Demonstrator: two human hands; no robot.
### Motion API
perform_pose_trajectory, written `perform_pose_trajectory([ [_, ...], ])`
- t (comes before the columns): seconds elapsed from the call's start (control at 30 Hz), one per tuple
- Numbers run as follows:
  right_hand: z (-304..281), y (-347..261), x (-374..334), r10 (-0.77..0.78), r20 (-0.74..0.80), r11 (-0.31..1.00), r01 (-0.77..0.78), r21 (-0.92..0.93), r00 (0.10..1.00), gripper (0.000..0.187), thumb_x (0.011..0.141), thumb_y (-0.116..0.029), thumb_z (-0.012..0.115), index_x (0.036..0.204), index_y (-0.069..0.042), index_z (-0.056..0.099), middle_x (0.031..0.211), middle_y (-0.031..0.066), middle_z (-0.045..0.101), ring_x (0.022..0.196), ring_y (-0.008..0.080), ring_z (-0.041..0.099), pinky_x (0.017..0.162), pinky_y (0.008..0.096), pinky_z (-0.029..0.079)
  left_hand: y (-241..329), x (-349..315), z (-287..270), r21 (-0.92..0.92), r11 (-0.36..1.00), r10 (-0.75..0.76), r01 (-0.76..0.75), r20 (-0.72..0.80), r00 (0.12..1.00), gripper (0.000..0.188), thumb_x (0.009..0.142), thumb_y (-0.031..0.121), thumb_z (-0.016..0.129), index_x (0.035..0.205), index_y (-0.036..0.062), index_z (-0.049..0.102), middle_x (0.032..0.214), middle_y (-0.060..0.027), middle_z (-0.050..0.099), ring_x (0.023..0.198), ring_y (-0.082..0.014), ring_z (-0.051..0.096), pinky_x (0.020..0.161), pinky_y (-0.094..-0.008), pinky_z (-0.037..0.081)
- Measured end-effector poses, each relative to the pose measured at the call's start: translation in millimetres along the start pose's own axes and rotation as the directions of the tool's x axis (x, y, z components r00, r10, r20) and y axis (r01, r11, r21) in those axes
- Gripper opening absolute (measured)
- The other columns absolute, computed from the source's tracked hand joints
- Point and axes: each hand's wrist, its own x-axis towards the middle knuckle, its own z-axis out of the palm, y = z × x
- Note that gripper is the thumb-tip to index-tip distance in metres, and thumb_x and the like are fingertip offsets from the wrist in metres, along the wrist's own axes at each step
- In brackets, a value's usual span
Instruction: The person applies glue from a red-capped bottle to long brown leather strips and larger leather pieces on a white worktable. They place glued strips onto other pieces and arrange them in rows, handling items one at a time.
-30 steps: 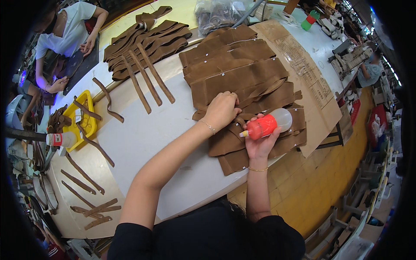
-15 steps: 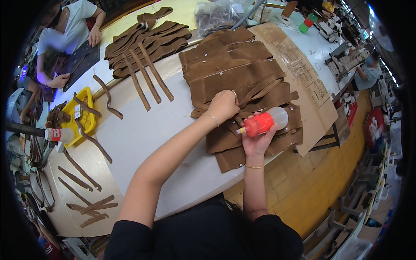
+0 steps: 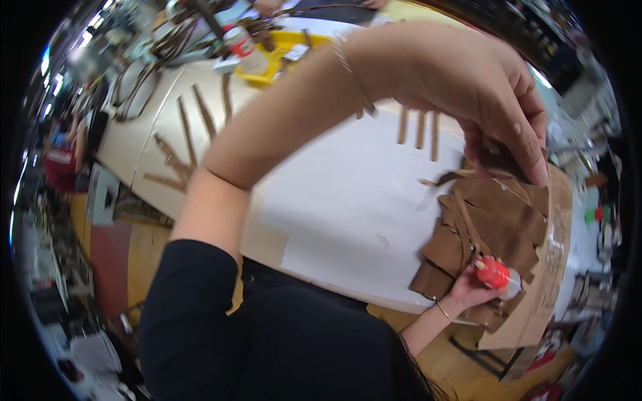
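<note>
My left hand (image 3: 461, 73) is raised high over the far right of the table, large and slightly blurred. Its thumb and fingers pinch a brown leather strip (image 3: 498, 162), partly hidden by the fingers. My right hand (image 3: 468, 289) is wrapped round a squeeze bottle (image 3: 496, 275) with a red upper part, a pale nozzle and a cloudy white base. The bottle lies tilted in the palm, over the near edge of a pile of brown leather panels (image 3: 501, 214). A narrow brown strip (image 3: 468, 224) runs across that pile towards the nozzle.
Three brown strips (image 3: 419, 130) lie on the white sheet (image 3: 341, 207) beyond. More strips (image 3: 185, 127) lie at the left. A yellow tray (image 3: 251, 79) and a red-and-white bottle (image 3: 246, 50) stand at the back. Cardboard (image 3: 558, 234) extends under the pile. Another person's hand (image 3: 267, 7) shows at the top.
My left hand has lifted off the pile, up towards the camera, with a brown strip in it. The right hand still holds the bottle. The whole view has swung to the left.
</note>
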Motion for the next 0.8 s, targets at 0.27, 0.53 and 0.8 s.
perform_pose_trajectory([
  [0.27, 2.1, 0.8, 6.6, -0.028, 0.037, 0.997, 0.030, -0.065, 0.999, 0.080, 0.076, -0.053, 0.070, 0.125, 0.003, 0.042, 0.111, 0.0182, 0.054, 0.099, 0.0284, 0.055, 0.080, 0.0387, 0.050, 70.6, -157.5, -3.6, 0.384, 0.851, -0.285, 0.358, -0.236, 0.929, 0.018, 0.088, 0.015, 0.064, 0.090, -0.0032, 0.065, 0.072, -0.0049, 0.065, 0.055, -0.0064, 0.056, 0.048, -0.0198, 0.044],
  [0.53, -6.4, -3.8, 10.6, -0.087, 0.027, 0.989, 0.090, -0.121, 0.996, 0.080, 0.076, -0.055, 0.069, 0.125, 0.002, 0.042, 0.117, 0.0157, 0.053, 0.102, 0.0278, 0.055, 0.080, 0.0398, 0.050, 50.2, -220.6, -1.7, 0.198, 0.789, -0.444, 0.582, -0.472, 0.762, 0.017, 0.082, 0.011, 0.069, 0.088, -0.0042, 0.064, 0.068, -0.0046, 0.062, 0.056, -0.0080, 0.060, 0.049, -0.0177, 0.044],
  [0.8, -3.0, 1.7, 13.1, -0.070, 0.045, 0.986, 0.076, -0.145, 0.997, 0.079, 0.077, -0.054, 0.069, 0.126, 0.001, 0.041, 0.119, 0.0159, 0.053, 0.103, 0.0282, 0.055, 0.082, 0.0412, 0.050, -113.5, -341.4, -81.9, -0.234, 0.702, -0.655, 0.673, -0.582, 0.482, 0.014, 0.083, 0.009, 0.067, 0.092, -0.0004, 0.063, 0.070, -0.0017, 0.061, 0.054, -0.0070, 0.056, 0.051, -0.0198, 0.045],
])
